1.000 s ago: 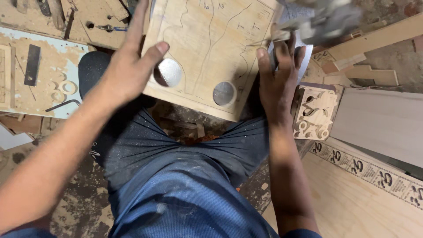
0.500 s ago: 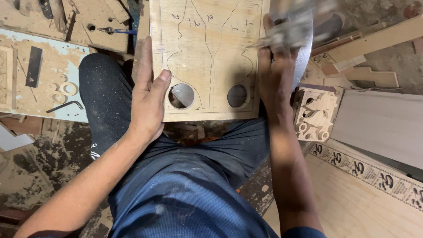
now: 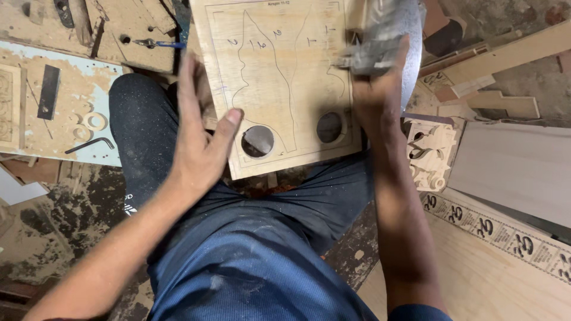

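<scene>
While the board [image 3: 279, 77] lies across the person's lap, its near edge over the knees, the left hand [image 3: 199, 139] has slid down its left edge since a second ago: it lay flat over the board's left part then, and now grips the edge, thumb on top beside the left hole [image 3: 257, 141], fingers stretched along and partly under the side. Both round holes, earlier half covered or shiny with glare, now show open, the right hole [image 3: 329, 127] dark. The board sits larger and straighter in view than before, its pencilled curving outline running up from the holes. Judgement: the piece is being steadied for work along the drawn line. The right hand [image 3: 375, 98] is at the board's right edge, closed around a grey power tool [image 3: 386, 32], fingers clamped on it; motion blur hides the tool's shape and any blade. The board's far end is cut off by the frame's top. The floor [image 3: 53, 226] is dusty; an offcut panel [image 3: 53, 113] with a hex key [image 3: 89, 144] lies left, a carved block [image 3: 429, 153] right.
</scene>
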